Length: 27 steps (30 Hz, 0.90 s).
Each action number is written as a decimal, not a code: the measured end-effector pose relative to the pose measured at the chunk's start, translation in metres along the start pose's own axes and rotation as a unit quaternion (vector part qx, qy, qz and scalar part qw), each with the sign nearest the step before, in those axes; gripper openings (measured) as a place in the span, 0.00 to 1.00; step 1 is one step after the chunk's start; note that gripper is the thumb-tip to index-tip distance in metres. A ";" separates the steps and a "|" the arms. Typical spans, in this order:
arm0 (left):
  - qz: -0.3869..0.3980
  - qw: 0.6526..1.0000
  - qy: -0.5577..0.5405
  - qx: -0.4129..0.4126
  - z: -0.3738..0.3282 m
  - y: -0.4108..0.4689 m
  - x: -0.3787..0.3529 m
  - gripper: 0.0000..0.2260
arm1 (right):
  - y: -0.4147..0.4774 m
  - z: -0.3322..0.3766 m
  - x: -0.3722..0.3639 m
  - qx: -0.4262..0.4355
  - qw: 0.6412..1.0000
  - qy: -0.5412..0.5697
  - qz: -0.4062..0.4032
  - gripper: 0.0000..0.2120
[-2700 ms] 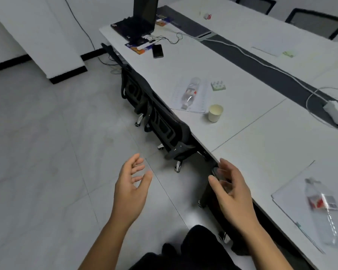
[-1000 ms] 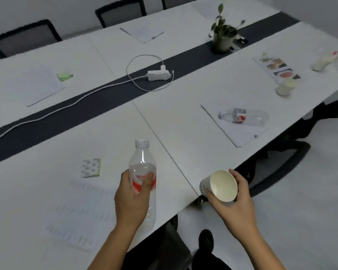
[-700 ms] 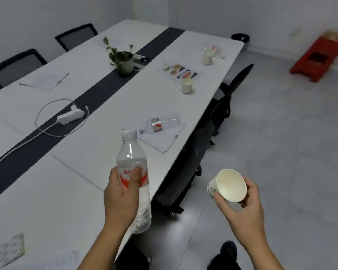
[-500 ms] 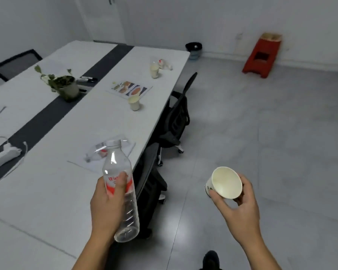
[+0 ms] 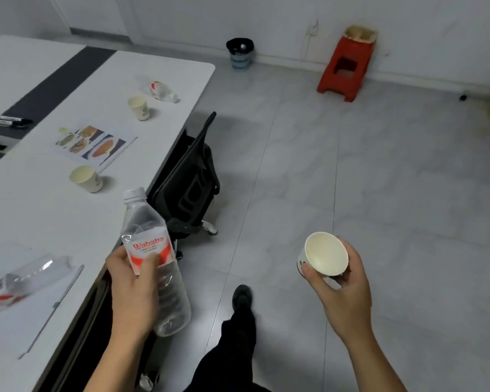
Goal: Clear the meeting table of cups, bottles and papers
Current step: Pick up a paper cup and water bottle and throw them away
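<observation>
The meeting table [image 5: 68, 222] on your left still carries two paper cups [image 5: 84, 178], a picture sheet [image 5: 94, 144], a crumpled bottle [image 5: 161, 90] at the far end and a flattened bottle [image 5: 20, 278] on paper near you. The wastebasket [image 5: 239, 53] stands well apart, against the far wall, likely your destination. Your left hand [image 5: 133, 287] is wrapped around the water bottle [image 5: 153, 258] at its label; your right hand [image 5: 343, 290] pinches the empty paper cup [image 5: 324, 254] by its base, tilted. Walk wide of the office chair [image 5: 190, 179], keep both grips firm, and drop each item right over the basket.
</observation>
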<state>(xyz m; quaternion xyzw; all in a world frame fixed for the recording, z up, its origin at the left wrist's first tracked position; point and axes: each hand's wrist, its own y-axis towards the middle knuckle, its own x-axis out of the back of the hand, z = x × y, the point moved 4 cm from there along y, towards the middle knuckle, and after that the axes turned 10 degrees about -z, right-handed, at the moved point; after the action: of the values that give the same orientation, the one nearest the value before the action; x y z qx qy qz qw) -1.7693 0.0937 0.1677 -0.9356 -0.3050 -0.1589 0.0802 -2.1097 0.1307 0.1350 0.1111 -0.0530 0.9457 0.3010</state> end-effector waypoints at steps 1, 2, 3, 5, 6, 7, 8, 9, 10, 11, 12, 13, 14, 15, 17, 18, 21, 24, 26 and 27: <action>-0.006 1.000 -0.010 0.006 -0.003 0.013 -0.025 0.26 | 0.028 -0.004 -0.006 -0.004 1.000 -0.005 0.000 0.33; -0.010 1.000 -0.022 0.006 -0.009 0.027 -0.052 0.24 | 0.058 -0.007 -0.013 -0.006 1.000 -0.008 -0.001 0.33; -0.013 0.999 -0.036 0.002 -0.017 0.043 -0.081 0.22 | 0.091 -0.007 -0.019 -0.007 1.000 -0.011 -0.003 0.34; -0.004 0.998 -0.061 -0.009 -0.042 0.077 -0.143 0.16 | 0.158 -0.002 -0.030 -0.016 1.000 -0.015 -0.012 0.35; 0.014 0.997 -0.069 -0.014 -0.059 0.095 -0.174 0.14 | 0.189 0.005 -0.033 -0.020 1.000 -0.015 -0.017 0.35; 0.028 0.996 -0.078 -0.023 -0.077 0.109 -0.198 0.13 | 0.214 0.013 -0.034 -0.022 0.999 -0.013 -0.023 0.35; 0.036 0.995 -0.088 -0.039 -0.099 0.127 -0.228 0.14 | 0.247 0.023 -0.035 -0.015 0.999 -0.009 -0.034 0.34; 0.050 0.993 -0.093 -0.054 -0.118 0.142 -0.254 0.16 | 0.275 0.033 -0.036 -0.007 0.999 -0.008 -0.045 0.34; 0.069 0.991 -0.091 -0.065 -0.138 0.155 -0.278 0.17 | 0.301 0.043 -0.036 -0.002 0.998 -0.006 -0.056 0.33; 0.086 0.989 -0.090 -0.076 -0.159 0.171 -0.310 0.17 | 0.334 0.052 -0.035 0.000 0.998 -0.002 -0.069 0.33; 0.098 0.988 -0.087 -0.084 -0.179 0.185 -0.342 0.17 | 0.366 0.058 -0.032 0.002 0.996 0.002 -0.085 0.32; 0.108 0.986 -0.090 -0.092 -0.198 0.197 -0.372 0.16 | 0.396 0.064 -0.030 0.006 0.995 0.008 -0.099 0.33; 0.114 0.984 -0.087 -0.104 -0.215 0.208 -0.402 0.16 | 0.426 0.066 -0.028 0.011 0.994 0.013 -0.112 0.33; 0.121 0.982 -0.084 -0.116 -0.229 0.219 -0.433 0.17 | 0.457 0.065 -0.028 0.014 0.993 0.018 -0.119 0.33; 0.130 0.980 -0.083 -0.127 -0.248 0.243 -0.494 0.18 | 0.521 0.058 -0.031 0.011 0.992 0.021 -0.126 0.33; 0.129 0.980 -0.084 -0.126 -0.254 0.255 -0.526 0.17 | 0.554 0.053 -0.034 0.011 0.992 0.021 -0.128 0.32; 0.119 0.983 -0.072 -0.118 -0.277 0.291 -0.618 0.16 | 0.665 0.048 -0.049 0.020 0.994 0.025 -0.104 0.32; 0.103 0.987 -0.064 -0.104 -0.313 0.326 -0.686 0.16 | 0.767 0.068 -0.068 0.027 0.997 0.027 -0.073 0.33; 0.078 0.990 -0.061 -0.103 -0.340 0.355 -0.719 0.20 | 0.834 0.088 -0.089 0.036 0.998 0.020 -0.043 0.33; 0.066 0.991 -0.064 -0.099 -0.352 0.368 -0.733 0.21 | 0.865 0.099 -0.102 0.038 0.999 0.016 -0.022 0.33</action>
<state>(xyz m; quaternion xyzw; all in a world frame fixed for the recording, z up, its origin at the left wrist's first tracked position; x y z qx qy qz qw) -2.1967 -0.6878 0.2238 -0.9653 -0.2296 -0.1225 -0.0219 -2.5137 -0.6463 0.1773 0.1088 -0.0096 0.9416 0.3185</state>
